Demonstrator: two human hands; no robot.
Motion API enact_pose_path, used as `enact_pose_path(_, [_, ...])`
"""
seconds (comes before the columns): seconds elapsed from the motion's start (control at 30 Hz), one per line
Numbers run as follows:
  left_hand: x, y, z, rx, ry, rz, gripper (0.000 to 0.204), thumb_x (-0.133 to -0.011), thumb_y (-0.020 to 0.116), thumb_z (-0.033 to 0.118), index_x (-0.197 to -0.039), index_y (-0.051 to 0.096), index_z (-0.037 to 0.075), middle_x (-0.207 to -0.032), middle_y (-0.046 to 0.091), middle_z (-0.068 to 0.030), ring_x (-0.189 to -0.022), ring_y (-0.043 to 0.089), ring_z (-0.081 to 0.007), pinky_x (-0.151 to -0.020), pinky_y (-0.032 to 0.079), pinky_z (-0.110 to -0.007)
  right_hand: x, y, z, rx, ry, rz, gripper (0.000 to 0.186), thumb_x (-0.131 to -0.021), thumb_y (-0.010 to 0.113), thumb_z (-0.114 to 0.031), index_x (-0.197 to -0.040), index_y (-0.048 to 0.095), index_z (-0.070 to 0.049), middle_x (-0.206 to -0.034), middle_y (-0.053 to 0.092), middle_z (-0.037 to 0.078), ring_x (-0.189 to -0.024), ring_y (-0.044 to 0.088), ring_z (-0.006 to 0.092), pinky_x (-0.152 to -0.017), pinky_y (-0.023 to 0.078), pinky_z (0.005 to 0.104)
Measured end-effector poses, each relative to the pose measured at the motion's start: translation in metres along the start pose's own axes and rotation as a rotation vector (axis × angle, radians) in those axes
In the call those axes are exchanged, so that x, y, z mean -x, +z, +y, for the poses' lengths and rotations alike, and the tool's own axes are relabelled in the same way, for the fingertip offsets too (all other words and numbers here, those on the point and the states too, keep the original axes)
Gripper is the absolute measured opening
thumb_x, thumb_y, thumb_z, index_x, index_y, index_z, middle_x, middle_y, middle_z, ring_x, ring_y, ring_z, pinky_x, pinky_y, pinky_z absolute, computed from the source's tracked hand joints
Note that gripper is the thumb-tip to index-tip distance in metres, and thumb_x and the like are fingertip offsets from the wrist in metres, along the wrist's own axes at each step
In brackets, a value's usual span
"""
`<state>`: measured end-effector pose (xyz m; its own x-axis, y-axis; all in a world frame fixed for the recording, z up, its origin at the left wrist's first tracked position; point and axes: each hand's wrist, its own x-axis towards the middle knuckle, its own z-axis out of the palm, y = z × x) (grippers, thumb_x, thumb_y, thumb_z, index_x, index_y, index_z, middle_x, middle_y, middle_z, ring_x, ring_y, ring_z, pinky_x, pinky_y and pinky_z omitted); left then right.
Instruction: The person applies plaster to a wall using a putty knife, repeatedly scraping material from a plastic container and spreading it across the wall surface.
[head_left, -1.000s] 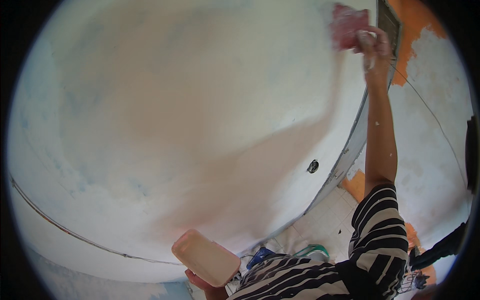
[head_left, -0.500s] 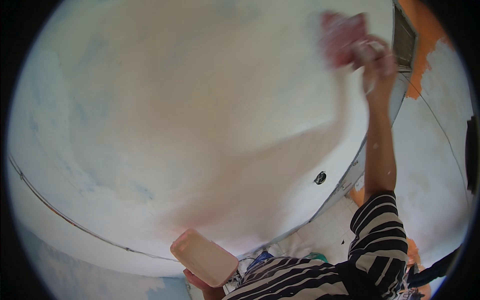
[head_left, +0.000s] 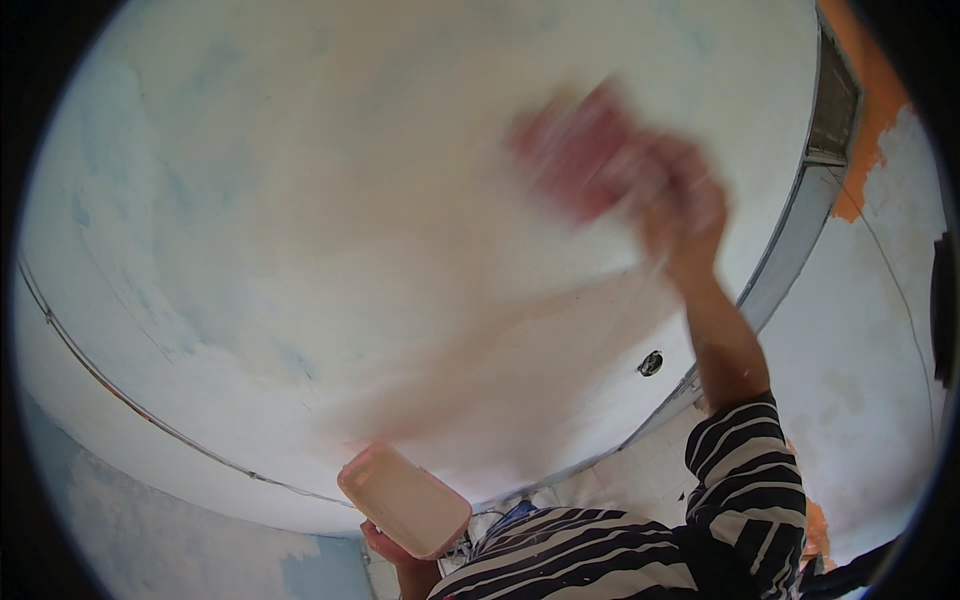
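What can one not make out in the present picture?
Head view, flat red tool in the right hand: motion blur hides its exact outline and any contact with the pale wall.
Head view, left hand: the pinkish rectangular tub hides some fingers.
Head view, blue object: the black-and-white striped shirt covers part.
Head view, dark object far right: cut off by the rim.

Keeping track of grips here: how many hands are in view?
2: the left hand, bottom left of centre, holds a pinkish tub; the right hand, motion-blurred at upper right, holds a flat red tool.
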<state>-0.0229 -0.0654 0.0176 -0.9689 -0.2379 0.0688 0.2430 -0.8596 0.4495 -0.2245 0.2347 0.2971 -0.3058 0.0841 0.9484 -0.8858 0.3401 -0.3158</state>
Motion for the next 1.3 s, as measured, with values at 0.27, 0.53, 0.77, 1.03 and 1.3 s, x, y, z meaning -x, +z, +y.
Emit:
enact_pose_path(0.27, [0.005, -0.035, -0.007, 0.131, 0.013, 0.108, 0.076, -0.079, 0.042, 0.058, -0.135, 0.042, 0.006, -0.125, 0.053, -0.0146, -0.112, 0.055, -0.031, -0.09, 0.047, -0.046, -0.012, -0.026, -0.023, -0.006, -0.044, 0.539, 0.026, -0.088, 0.067, -0.011, -0.105, 0.057, 0.006, -0.084, 0.065, 0.013, -0.065, 0.058, 0.0125, -0.053, 0.044, 0.0256])
enact_pose_path(0.53, [-0.004, -0.035, -0.013, 0.08, 0.023, 0.007, 0.077, -0.079, 0.04, 0.057, -0.138, 0.041, 0.008, -0.13, 0.052, -0.0152, -0.119, 0.052, -0.0333, -0.096, 0.045, -0.049, 0.02, 0.014, 0.029, -0.12, 0.134, -0.215, 0.029, -0.084, 0.063, -0.007, -0.113, 0.065, -0.002, -0.079, 0.064, 0.001, -0.058, 0.053, 0.0068, -0.044, 0.039, 0.0253])
enact_pose_path(0.77, [0.002, -0.009, -0.017, 0.099, 0.014, -0.014, 0.083, -0.081, 0.043, 0.063, -0.142, 0.037, 0.008, -0.134, 0.05, -0.0157, -0.121, 0.051, -0.035, -0.097, 0.044, -0.052, -0.109, -0.155, 0.035, -0.011, -0.262, 0.796, 0.027, -0.089, 0.068, -0.013, -0.11, 0.061, 0.003, -0.086, 0.065, 0.004, -0.07, 0.055, 0.0055, -0.057, 0.04, 0.0196])
enact_pose_path(1.03, [0.003, -0.018, -0.031, -0.136, 0.005, -0.069, 0.089, -0.08, 0.046, 0.07, -0.142, 0.035, 0.006, -0.131, 0.052, -0.0157, -0.117, 0.054, -0.0308, -0.096, 0.047, -0.05, 0.032, -0.065, 0.054, 0.044, 0.065, -0.24, 0.025, -0.088, 0.063, -0.006, -0.112, 0.059, 0.001, -0.107, 0.064, 0.01, -0.089, 0.065, 0.0182, -0.072, 0.053, 0.028])
enact_pose_path(1.3, [0.003, -0.012, -0.043, -0.125, 0.003, 0.023, 0.092, -0.08, 0.047, 0.072, -0.142, 0.033, 0.006, -0.13, 0.052, -0.0152, -0.116, 0.054, -0.0289, -0.097, 0.047, -0.048, -0.152, -0.202, 0.076, 0.1, -0.146, 0.612, 0.027, -0.087, 0.069, -0.011, -0.11, 0.061, 0.001, -0.082, 0.068, 0.003, -0.06, 0.051, 0.0016, -0.051, 0.037, 0.0169])
